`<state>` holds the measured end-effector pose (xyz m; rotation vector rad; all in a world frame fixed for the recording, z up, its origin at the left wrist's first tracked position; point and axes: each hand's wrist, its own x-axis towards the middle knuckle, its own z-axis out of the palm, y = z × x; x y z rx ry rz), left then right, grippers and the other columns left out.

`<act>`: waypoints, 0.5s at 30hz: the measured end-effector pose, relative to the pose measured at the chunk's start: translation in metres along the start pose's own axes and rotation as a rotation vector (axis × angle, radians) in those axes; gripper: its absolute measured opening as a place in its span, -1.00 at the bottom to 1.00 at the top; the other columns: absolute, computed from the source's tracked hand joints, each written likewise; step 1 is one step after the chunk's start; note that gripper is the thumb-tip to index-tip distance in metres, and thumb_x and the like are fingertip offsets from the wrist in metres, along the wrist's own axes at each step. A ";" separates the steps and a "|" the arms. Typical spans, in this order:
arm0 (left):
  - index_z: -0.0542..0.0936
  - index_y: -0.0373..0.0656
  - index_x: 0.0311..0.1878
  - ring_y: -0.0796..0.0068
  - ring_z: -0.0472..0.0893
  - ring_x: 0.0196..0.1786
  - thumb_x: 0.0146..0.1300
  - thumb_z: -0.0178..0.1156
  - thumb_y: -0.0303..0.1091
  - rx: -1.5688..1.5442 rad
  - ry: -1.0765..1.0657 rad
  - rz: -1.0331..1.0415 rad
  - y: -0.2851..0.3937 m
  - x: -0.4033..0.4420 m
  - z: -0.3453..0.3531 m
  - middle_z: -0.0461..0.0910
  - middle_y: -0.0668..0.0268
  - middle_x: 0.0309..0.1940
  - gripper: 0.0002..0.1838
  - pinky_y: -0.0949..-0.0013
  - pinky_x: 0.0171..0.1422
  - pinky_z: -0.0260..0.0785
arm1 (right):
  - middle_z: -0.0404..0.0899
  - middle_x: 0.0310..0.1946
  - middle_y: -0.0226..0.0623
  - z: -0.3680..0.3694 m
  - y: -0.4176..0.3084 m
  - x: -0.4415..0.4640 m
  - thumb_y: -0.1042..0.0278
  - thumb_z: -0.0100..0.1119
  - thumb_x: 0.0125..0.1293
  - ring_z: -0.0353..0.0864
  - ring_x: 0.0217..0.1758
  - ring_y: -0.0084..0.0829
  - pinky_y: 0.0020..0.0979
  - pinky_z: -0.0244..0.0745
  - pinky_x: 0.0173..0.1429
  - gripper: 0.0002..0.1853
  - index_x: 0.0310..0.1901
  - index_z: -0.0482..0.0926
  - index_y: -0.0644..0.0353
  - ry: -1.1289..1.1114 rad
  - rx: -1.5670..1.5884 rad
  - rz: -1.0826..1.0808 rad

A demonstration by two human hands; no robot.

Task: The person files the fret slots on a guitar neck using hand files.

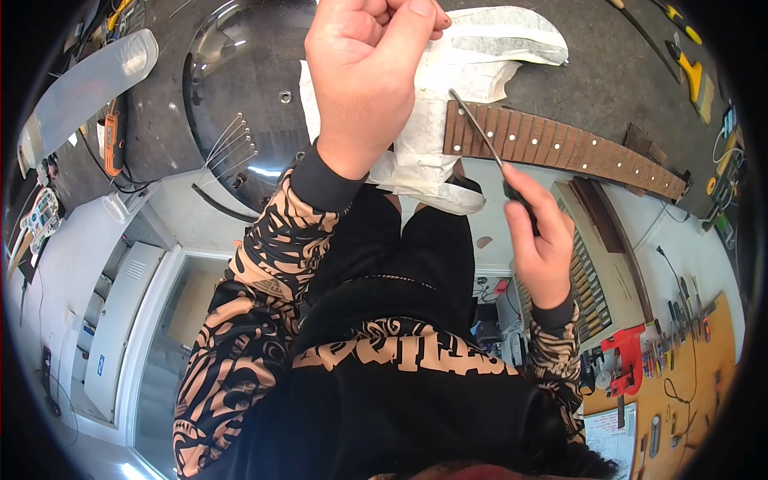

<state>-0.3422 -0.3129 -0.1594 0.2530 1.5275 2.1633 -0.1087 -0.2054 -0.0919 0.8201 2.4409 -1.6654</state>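
Note:
An electric guitar lies on the bench, its body (pixel 424 140) covered in white masking tape and paper. Its fretted wooden neck (pixel 560 144) with pale dot inlays points right. My right hand (pixel 544 236) is closed round the dark handle of a thin metal-shafted tool (pixel 478 126), perhaps a slim file or screwdriver. The shaft crosses over the body end of the fretboard; whether it touches is unclear. My left hand (pixel 364 84) is above the taped body, fingers curled together at the top edge of view. What they hold, if anything, is hidden.
Left of the guitar is a transparent curved sheet (pixel 240 96) with several thin metal pins (pixel 232 144) beside it. An orange-handled tool (pixel 112 140) lies further left. Yellow-handled tools (pixel 694 80) lie at the right. Tools hang on a wooden board (pixel 688 384).

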 end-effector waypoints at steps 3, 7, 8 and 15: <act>0.46 -0.38 0.35 0.62 0.61 -0.12 0.57 0.15 -0.60 0.007 -0.008 -0.002 0.001 0.000 0.000 0.68 0.29 -0.16 -0.65 0.52 0.07 0.46 | 0.82 0.11 -0.06 -0.001 0.000 0.002 0.63 0.30 0.45 0.89 -0.07 -0.22 -0.34 0.71 0.01 -0.60 0.29 0.70 0.23 -0.019 -0.064 -0.064; 0.46 -0.36 0.36 0.61 0.61 -0.12 0.58 0.16 -0.59 0.029 0.003 -0.027 0.001 0.001 0.000 0.68 0.29 -0.16 -0.65 0.52 0.08 0.45 | 0.83 0.10 -0.09 -0.005 0.009 -0.014 0.62 0.30 0.45 0.88 -0.06 -0.19 -0.31 0.72 0.03 -0.60 0.30 0.68 0.24 -0.050 -0.090 -0.088; 0.46 -0.36 0.36 0.60 0.61 -0.12 0.58 0.16 -0.58 0.036 -0.002 -0.032 0.001 0.000 0.000 0.68 0.29 -0.16 -0.64 0.52 0.08 0.45 | 0.82 0.11 -0.08 -0.005 0.010 -0.017 0.61 0.29 0.46 0.88 -0.05 -0.19 -0.31 0.72 0.04 -0.59 0.31 0.67 0.24 -0.047 -0.081 -0.092; 0.52 -0.38 0.34 0.46 0.74 0.03 0.59 0.18 -0.50 0.623 -0.223 0.196 0.015 -0.012 -0.008 0.72 0.17 -0.13 -0.66 0.36 0.32 0.56 | 0.66 0.41 -0.10 -0.008 0.004 -0.043 0.51 0.19 0.61 0.78 0.25 -0.15 -0.42 0.57 0.35 -0.59 0.43 0.58 0.22 0.071 0.316 0.140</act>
